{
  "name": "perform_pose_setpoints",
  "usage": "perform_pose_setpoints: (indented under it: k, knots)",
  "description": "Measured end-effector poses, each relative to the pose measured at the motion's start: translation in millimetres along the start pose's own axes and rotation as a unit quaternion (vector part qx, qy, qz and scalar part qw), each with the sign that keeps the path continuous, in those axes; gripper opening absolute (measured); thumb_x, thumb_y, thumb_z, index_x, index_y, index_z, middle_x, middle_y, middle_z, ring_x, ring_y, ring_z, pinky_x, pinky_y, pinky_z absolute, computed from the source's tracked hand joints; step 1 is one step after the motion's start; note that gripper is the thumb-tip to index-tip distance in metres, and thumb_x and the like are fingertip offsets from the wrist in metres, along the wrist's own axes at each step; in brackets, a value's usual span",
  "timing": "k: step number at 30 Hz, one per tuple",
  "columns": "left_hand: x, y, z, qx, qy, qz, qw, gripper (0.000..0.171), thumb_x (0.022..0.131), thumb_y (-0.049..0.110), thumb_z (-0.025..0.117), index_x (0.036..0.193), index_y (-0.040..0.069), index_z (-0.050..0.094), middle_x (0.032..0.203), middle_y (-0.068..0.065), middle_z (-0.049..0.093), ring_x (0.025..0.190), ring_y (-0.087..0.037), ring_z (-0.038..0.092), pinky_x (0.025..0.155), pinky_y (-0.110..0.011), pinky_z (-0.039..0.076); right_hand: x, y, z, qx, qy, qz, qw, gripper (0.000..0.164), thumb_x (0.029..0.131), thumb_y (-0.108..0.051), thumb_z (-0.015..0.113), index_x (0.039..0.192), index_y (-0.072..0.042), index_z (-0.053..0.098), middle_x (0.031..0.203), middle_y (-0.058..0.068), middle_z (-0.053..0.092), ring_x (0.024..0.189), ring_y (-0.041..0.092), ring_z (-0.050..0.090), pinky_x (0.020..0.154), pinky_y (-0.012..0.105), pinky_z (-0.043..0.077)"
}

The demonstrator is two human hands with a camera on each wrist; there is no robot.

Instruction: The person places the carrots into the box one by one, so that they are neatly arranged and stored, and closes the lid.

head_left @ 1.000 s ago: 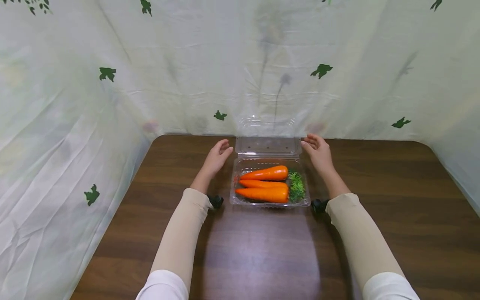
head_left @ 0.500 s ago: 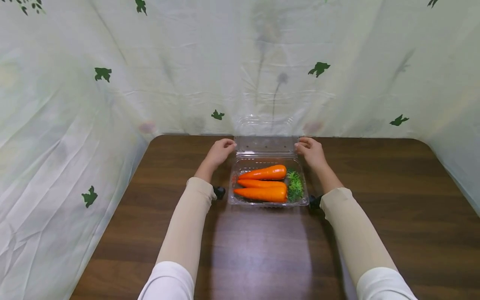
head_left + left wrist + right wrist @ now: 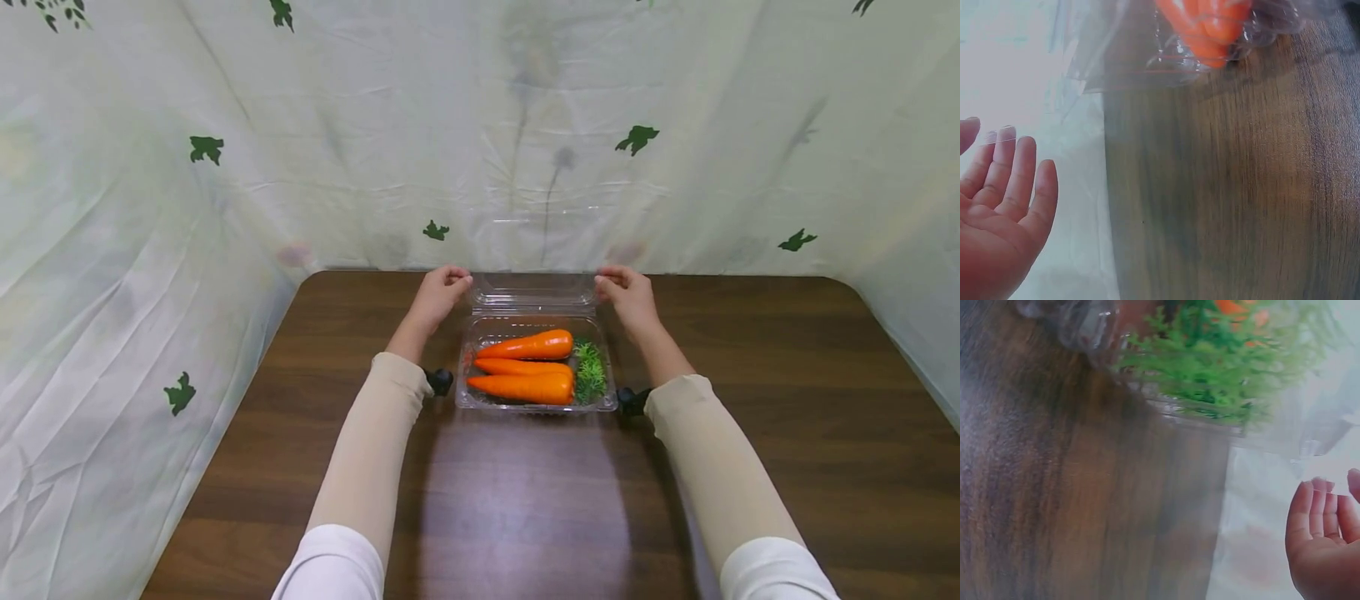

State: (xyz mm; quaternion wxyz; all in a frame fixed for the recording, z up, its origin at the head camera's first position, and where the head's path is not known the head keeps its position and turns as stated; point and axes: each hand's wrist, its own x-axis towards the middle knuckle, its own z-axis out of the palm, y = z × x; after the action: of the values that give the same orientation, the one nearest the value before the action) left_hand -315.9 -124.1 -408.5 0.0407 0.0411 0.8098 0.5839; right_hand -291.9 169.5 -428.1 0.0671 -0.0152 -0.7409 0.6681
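A clear plastic clamshell box (image 3: 536, 407) stands on the table in the head view, its hinged lid (image 3: 534, 293) raised at the back. Three orange carrots (image 3: 528, 387) lie side by side in the base, tips to the left. Green leafy sprigs (image 3: 590, 372) fill its right end. At the lid's left edge, my left hand (image 3: 440, 298) pinches the clear plastic between thumb and fingers. My right hand (image 3: 632, 302) pinches the opposite edge. In the left wrist view, a thin lid edge crosses the fingertips (image 3: 1007, 132); the right wrist view shows similar contact at the fingers (image 3: 1300, 509).
The brown wooden table (image 3: 525, 500) extends to both sides and in front of the box. A pale curtain (image 3: 360, 150) with green leaf-like shapes hangs right behind the table's back edge. Dark wrist-worn devices (image 3: 439, 382) sit close to the box's sides.
Both hands came inward to the lid's side edges and took hold of it. Since then the lid has tilted up from its laid-back position, while the carrots and sprigs stayed put.
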Motion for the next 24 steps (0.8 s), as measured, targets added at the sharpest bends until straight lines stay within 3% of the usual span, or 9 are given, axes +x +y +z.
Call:
perform_pose_setpoints:
  k: [11,15,19,24]
  knots:
    - [-7.0,13.9,-8.6,-0.02,-0.002,0.011,0.9997,0.026,0.091,0.012,0.053,0.109,-0.006,0.052,0.101,-0.016,0.053,0.094,-0.029,0.05,0.087,-0.04,0.042,-5,-12,-5,0.034,0.011,-0.033,0.999,0.027,0.086,-0.01,0.059,0.105,0.009,0.055,0.084,0.001,0.058,0.078,0.017,0.057,0.075,0.025,0.048]
    - [-11.0,16.9,-11.8,0.016,-0.006,0.03,0.9994,0.026,0.09,0.015,0.055,0.108,-0.004,0.053,0.103,-0.014,0.054,0.092,-0.025,0.049,0.083,-0.034,0.043,-9,-17,-7,0.039,0.01,-0.047,0.998,0.02,0.085,-0.01,0.061,0.1,0.003,0.058,0.087,0.0,0.058,0.078,0.016,0.057,0.075,0.024,0.048]
    - [-16.7,19.4,-16.0,0.072,-0.009,0.06,0.9956,0.024,0.09,0.018,0.056,0.106,0.0,0.055,0.101,-0.012,0.056,0.088,-0.021,0.05,0.075,-0.031,0.042,-16,-22,-10,0.01,0.002,-0.074,0.997,0.024,0.085,-0.013,0.062,0.102,0.004,0.057,0.09,-0.002,0.058,0.081,0.012,0.055,0.073,0.02,0.046]
    - [-25.5,22.3,-21.2,0.108,-0.019,0.101,0.9889,0.02,0.089,0.016,0.056,0.103,0.001,0.056,0.099,-0.011,0.057,0.089,-0.022,0.052,0.08,-0.033,0.043,-24,-24,-15,-0.031,-0.006,-0.115,0.993,0.026,0.084,-0.011,0.062,0.102,0.008,0.056,0.089,-0.004,0.059,0.08,0.007,0.054,0.071,0.017,0.043]
